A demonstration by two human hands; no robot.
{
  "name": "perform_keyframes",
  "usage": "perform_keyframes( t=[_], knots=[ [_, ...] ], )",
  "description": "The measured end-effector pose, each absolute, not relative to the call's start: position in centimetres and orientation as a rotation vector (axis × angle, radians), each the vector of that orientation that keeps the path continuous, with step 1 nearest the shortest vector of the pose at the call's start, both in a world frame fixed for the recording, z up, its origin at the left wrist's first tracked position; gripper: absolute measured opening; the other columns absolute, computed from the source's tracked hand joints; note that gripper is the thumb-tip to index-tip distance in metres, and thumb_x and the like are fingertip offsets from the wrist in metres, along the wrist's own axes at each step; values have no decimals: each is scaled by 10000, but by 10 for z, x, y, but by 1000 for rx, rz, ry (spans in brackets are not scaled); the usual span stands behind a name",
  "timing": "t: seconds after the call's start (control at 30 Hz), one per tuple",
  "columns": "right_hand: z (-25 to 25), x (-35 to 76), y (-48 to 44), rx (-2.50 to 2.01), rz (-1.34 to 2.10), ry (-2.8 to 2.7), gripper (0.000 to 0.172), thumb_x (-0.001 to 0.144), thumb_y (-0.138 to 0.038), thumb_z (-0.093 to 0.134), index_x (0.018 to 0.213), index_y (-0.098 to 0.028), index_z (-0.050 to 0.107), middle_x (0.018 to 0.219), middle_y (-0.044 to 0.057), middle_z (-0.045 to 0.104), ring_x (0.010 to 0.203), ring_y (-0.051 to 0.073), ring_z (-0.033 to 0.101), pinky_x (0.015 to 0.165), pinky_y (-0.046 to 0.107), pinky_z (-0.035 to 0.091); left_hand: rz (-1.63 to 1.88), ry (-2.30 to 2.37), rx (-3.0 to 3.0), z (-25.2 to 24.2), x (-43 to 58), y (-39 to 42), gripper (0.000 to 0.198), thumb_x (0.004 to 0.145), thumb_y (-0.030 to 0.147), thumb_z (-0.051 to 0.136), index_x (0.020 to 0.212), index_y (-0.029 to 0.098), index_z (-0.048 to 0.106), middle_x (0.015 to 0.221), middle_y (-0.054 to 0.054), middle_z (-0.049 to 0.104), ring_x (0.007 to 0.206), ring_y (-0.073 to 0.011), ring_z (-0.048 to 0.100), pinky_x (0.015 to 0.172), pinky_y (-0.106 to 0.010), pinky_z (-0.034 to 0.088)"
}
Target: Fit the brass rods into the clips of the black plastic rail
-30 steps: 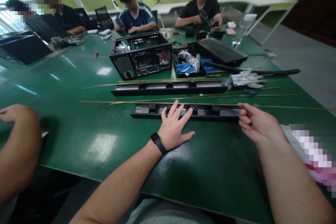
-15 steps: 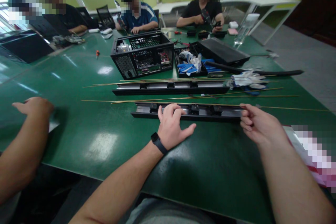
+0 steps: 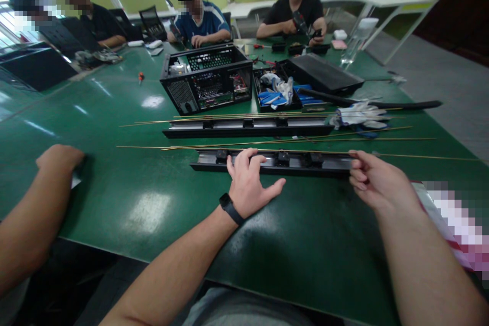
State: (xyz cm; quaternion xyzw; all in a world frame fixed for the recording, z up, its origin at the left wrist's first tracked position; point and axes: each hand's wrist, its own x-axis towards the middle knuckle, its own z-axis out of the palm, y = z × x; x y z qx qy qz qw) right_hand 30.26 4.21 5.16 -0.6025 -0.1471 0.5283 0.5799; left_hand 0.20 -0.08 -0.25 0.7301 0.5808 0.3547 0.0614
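A long black channel (image 3: pixel 260 168) with a silvery inside lies crosswise before me, several small black blocks set in it. My left hand (image 3: pixel 250 178), wearing a dark watch, rests over its middle with spread fingers bent across the far edge and the thumb out to the right. At the channel's right end, the fingertips of my right hand (image 3: pixel 369 175) are pinched on a thin brass-coloured rod (image 3: pixel 420 156) running along the far edge. More thin rods lie just behind. A second, similar channel (image 3: pixel 229 132) lies farther back.
A black computer case (image 3: pixel 206 81), a tray with gloves (image 3: pixel 277 92) and a black hose (image 3: pixel 401 106) lie beyond on the green table (image 3: pixel 114 204). At left is another person's arm (image 3: pixel 42 198). Co-workers sit opposite. A plastic packet (image 3: pixel 424 198) lies at right.
The other person's hand at left has shifted right and turned. My two hands, the channel and the rods are almost where they were.
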Motion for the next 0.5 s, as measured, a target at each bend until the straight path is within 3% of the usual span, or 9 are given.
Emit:
perform_keyframes(
  t=[0.2, 0.5],
  knots=[
    [58, 297, 40, -1448, 1208, -342, 248, 1184, -106, 604, 984, -205, 712, 684, -57, 522, 367, 57, 361, 300, 171, 247, 1145, 1632, 2278, -4, -2, 3, 528, 923, 487, 1028, 1310, 257, 752, 1566, -203, 736, 1600, -434, 666, 1383, -675, 520],
    [56, 299, 41, -1437, 1222, -349, 265, 1199, -119, 591, 982, -203, 718, 664, -53, 529, 367, 59, 359, 303, 154, 267, 1009, 1633, 2337, -3, 0, 1, 532, 930, 484, 1032, 1353, 279, 783, 1652, -182, 737, 1724, -471, 579, 1406, -742, 491]
  ],
)
